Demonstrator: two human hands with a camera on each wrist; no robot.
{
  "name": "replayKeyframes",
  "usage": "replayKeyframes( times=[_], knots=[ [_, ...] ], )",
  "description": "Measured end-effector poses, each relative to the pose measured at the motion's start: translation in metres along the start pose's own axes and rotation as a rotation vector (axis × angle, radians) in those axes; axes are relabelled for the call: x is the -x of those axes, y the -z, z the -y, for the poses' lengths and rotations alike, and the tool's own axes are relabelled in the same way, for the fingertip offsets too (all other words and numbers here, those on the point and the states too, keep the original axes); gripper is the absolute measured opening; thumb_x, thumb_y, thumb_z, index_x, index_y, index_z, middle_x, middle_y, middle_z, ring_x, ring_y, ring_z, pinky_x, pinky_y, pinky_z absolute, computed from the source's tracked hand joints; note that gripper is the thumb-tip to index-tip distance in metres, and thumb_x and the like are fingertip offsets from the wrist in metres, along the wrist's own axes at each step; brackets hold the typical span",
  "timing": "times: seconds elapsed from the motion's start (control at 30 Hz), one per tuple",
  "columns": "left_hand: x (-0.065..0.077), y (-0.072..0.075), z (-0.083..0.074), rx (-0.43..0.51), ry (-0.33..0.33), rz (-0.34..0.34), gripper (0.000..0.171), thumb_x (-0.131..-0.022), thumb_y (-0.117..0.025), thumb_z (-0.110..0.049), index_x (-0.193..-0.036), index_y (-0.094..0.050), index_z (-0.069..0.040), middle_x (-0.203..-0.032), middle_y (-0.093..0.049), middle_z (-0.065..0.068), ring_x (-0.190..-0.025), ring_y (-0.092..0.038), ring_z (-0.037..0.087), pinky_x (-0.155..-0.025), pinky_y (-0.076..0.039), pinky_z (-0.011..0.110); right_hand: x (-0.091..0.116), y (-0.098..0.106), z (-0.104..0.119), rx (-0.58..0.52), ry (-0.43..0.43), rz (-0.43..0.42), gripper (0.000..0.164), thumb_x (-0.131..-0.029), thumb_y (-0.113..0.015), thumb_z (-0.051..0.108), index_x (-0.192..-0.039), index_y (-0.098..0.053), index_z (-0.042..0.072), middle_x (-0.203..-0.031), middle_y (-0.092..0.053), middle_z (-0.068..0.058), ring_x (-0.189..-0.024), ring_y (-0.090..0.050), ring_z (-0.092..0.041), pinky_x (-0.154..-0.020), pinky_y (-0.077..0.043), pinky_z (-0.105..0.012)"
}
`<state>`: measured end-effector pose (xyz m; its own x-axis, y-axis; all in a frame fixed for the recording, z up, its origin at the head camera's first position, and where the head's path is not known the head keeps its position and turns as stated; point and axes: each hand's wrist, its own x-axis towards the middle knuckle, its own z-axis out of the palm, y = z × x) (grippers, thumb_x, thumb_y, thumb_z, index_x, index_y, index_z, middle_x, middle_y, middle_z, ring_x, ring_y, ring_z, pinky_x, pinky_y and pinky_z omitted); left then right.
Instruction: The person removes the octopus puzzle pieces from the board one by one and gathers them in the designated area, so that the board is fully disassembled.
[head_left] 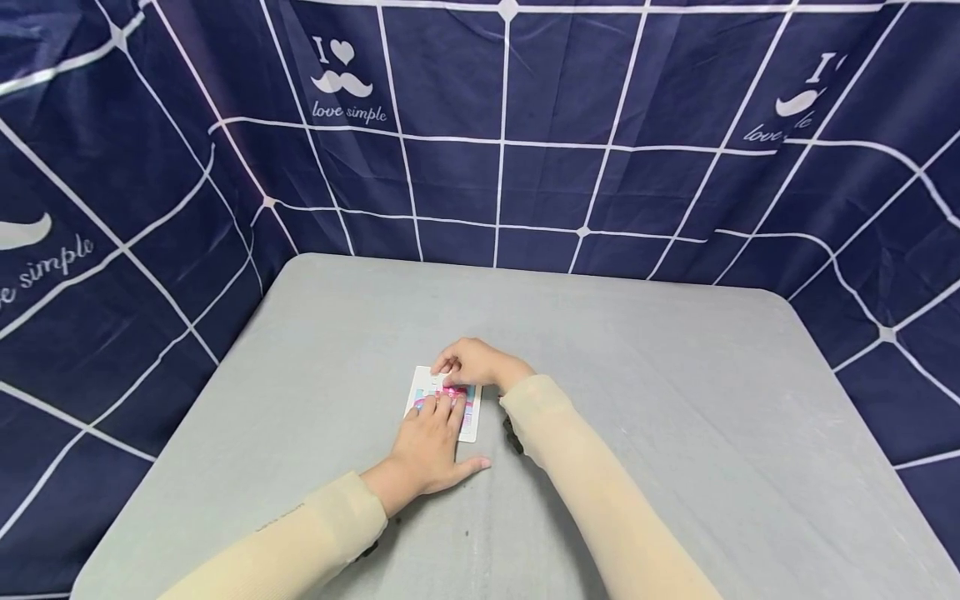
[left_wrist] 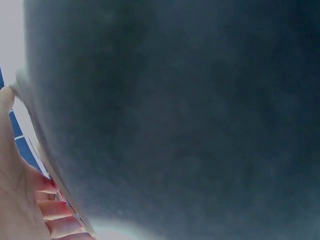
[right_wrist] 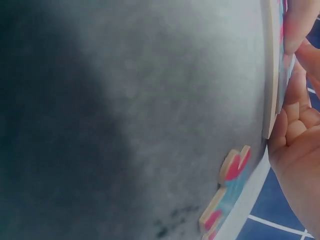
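A small flat puzzle board (head_left: 470, 427) with a white border and a pink and light blue picture lies on the table, partly hidden under both hands. My left hand (head_left: 431, 442) rests palm down across its near part, fingers extended over the picture and thumb stretched out to the side. At the far edge, my right hand (head_left: 476, 364) bends its fingers down and pinches at a pink puzzle piece (head_left: 452, 390), mostly covered by the fingers. The right wrist view shows the board's pale wooden edge (right_wrist: 271, 75) beside the curled fingers (right_wrist: 295, 130).
Loose wooden pieces (right_wrist: 227, 192) with pink and blue faces lie on the table near the right wrist. The grey table (head_left: 637, 375) has rounded corners. Dark blue cloth (head_left: 540, 183) with white lines hangs behind it and along both sides.
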<state>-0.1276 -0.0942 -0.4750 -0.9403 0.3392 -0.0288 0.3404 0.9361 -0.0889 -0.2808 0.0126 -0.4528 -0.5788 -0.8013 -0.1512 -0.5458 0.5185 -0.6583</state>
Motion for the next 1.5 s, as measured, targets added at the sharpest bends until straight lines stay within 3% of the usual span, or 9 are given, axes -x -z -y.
replayKeyframes(
  times=[0.37,0.77,1.2,1.37,1.5],
  knots=[
    [0.001,0.000,0.001,-0.002,0.000,0.004,0.103,-0.080,-0.029,-0.083,-0.147,-0.033,-0.004,-0.141,-0.042,0.011,-0.123,-0.039,0.028,-0.094,-0.039,0.042,-0.003,-0.002,0.001,0.052,-0.044,0.007,0.014,-0.083,-0.073,0.004,-0.094,-0.073,0.012,-0.081,-0.064,0.007,-0.075,-0.054,-0.007,-0.072,-0.044,-0.021],
    [0.001,-0.004,0.002,-0.002,-0.002,-0.031,0.103,-0.079,-0.032,-0.083,-0.146,-0.036,-0.005,-0.134,-0.045,0.012,-0.114,-0.042,0.027,-0.091,-0.040,0.041,-0.002,0.000,-0.001,0.020,-0.040,0.013,0.011,-0.084,-0.073,0.007,-0.094,-0.072,0.010,-0.078,-0.061,0.006,-0.073,-0.052,-0.005,-0.071,-0.043,-0.020],
    [0.001,-0.001,0.002,0.018,0.001,0.035,0.105,-0.079,-0.029,-0.084,-0.148,-0.032,-0.005,-0.137,-0.043,0.013,-0.121,-0.039,0.028,-0.097,-0.036,0.042,0.003,0.000,-0.009,-0.134,-0.037,-0.044,0.010,-0.085,-0.072,0.008,-0.094,-0.069,0.009,-0.079,-0.061,0.003,-0.073,-0.054,-0.009,-0.072,-0.044,-0.022],
    [0.001,-0.002,0.002,0.028,0.000,0.025,0.105,-0.079,-0.030,-0.084,-0.148,-0.030,-0.005,-0.138,-0.042,0.013,-0.124,-0.038,0.029,-0.097,-0.036,0.043,0.003,-0.001,-0.011,-0.207,-0.047,-0.119,0.013,-0.085,-0.072,0.009,-0.098,-0.069,0.009,-0.084,-0.066,0.003,-0.078,-0.057,-0.009,-0.075,-0.045,-0.023],
    [0.001,-0.001,0.003,0.036,0.005,0.008,0.105,-0.079,-0.031,-0.084,-0.149,-0.030,-0.005,-0.140,-0.042,0.013,-0.125,-0.038,0.029,-0.098,-0.035,0.043,0.003,0.001,-0.014,-0.275,-0.012,-0.171,0.014,-0.087,-0.069,0.006,-0.101,-0.069,0.006,-0.082,-0.068,-0.001,-0.075,-0.058,-0.012,-0.070,-0.044,-0.024]
  ],
)
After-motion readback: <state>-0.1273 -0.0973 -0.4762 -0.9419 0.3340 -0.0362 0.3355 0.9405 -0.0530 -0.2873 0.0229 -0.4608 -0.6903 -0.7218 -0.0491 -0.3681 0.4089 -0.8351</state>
